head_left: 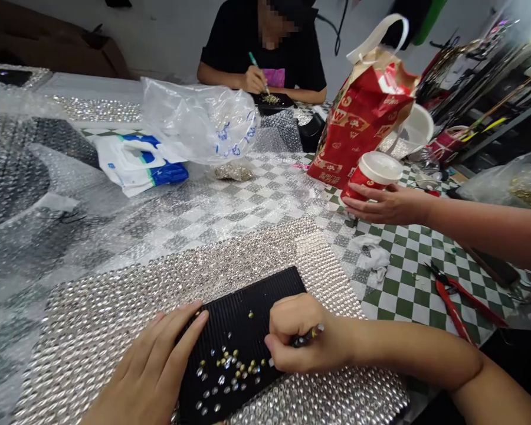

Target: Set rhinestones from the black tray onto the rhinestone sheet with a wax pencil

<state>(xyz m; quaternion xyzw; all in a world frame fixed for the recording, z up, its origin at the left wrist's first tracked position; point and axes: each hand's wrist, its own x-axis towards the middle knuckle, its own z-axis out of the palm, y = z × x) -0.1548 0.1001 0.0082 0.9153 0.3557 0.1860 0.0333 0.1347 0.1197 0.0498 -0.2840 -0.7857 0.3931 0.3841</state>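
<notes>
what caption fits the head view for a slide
Left hand steadies black ridged tray of loose rhinestones; right hand grips a dark pen-like tool.

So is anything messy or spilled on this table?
Nothing looks spilled. The small rhinestones lie loose on the black tray, under the left hand and right hand. A crumpled white tissue lies on the checkered tablecloth.

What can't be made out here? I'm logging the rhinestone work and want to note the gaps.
- Head view: the tip of the tool is hidden inside the right hand.
- The black tray: its near corner is covered by the left hand, near edge cut off by the frame.
- The stones are too small to tell face up or down.
- The red cup: print blurred, base behind a co-worker's hand.
</notes>
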